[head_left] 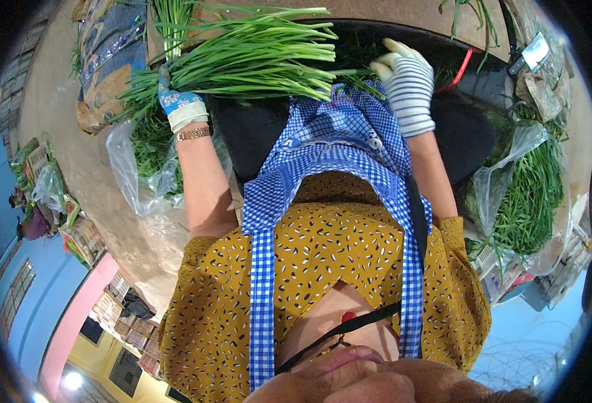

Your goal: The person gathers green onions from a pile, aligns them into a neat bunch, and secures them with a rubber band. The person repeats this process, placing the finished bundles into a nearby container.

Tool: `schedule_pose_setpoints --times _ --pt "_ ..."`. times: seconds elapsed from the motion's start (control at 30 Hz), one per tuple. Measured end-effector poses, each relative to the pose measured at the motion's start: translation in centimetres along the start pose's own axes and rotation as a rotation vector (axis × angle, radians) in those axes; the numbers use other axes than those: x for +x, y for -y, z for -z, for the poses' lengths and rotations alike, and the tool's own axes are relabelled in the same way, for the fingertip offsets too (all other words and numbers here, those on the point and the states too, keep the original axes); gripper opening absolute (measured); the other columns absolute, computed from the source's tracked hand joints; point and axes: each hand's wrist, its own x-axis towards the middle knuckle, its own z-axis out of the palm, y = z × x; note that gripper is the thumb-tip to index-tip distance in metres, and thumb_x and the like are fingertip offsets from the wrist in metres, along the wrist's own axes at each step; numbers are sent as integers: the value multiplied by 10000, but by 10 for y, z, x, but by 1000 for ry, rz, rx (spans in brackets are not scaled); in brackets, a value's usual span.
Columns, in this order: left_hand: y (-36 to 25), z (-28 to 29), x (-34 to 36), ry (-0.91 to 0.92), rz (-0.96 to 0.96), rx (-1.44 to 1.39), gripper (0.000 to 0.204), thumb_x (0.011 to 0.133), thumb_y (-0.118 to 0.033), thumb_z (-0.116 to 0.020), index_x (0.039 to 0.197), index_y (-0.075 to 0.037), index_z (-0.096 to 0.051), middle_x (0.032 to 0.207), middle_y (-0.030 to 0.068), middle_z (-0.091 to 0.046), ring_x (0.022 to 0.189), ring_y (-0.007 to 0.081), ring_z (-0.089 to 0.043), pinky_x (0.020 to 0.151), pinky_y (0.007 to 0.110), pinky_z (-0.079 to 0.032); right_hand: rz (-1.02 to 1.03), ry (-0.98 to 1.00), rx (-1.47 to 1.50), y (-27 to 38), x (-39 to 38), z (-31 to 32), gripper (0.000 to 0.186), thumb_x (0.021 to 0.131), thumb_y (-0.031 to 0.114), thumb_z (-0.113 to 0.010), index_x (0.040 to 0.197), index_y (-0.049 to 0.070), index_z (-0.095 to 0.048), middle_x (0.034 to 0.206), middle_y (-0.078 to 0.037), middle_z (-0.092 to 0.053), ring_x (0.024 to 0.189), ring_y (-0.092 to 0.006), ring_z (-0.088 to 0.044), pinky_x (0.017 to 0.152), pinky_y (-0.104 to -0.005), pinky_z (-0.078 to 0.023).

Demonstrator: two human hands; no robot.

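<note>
My left hand (176, 99), in a blue floral glove with a pale cuff, grips a thick bunch of long green chives (249, 64). The stalks lie across the front of my lap, with their pale, even ends to the right. Part of my left hand's fingers is hidden by the leaves. My right hand (409, 91), in a striped glove with cream fingertips, rests to the right of the bunch. Its visible fingers are apart, and I see nothing held in it. A few loose green stalks (358, 79) lie beside its thumb, over a dark surface.
Another bunch of greens (168, 27) stands at the far left. Clear plastic bags of greens sit at my left (155, 151) and right (527, 195). A brown and blue sack (108, 64) lies far left. A red strip (458, 70) sticks up past my right hand.
</note>
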Motion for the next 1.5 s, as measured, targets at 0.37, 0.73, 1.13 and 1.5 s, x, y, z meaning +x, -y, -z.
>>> schedule_pose_setpoints --times 0.37,0.73,1.13,1.5 --pt "1 -4 3 25 -15 28 363 799 -251 -554 1088 -31 -545 1121 144 -553 1015 319 -515 904 472 -399 -430 464 957 83 13 -37 488 667 385 -704 1015 56 -613 983 -110 -632 887 -230 -597 808 -307 -451" --pt "-1 6 6 72 3 -14 330 810 -255 -529 1033 -13 -551 1067 167 -570 979 328 -532 885 484 -414 -390 280 1091 87 1 -43 342 720 230 -688 965 2 -621 942 -110 -629 817 -162 -598 730 -264 -481" --pt "1 -1 1 -45 22 -4 321 804 -234 -520 1058 -41 -562 1083 149 -574 986 324 -532 891 476 -404 -325 224 586 21 -9 -40 281 743 270 -601 894 42 -667 1075 -158 -584 918 -272 -588 826 -328 -441" --pt "-2 -3 5 -49 32 106 341 818 -259 -515 1074 -39 -562 1131 144 -555 1037 317 -506 923 476 -375 -268 293 1225 53 29 -57 428 705 260 -706 1054 39 -594 1098 -125 -583 936 -210 -579 822 -305 -449"
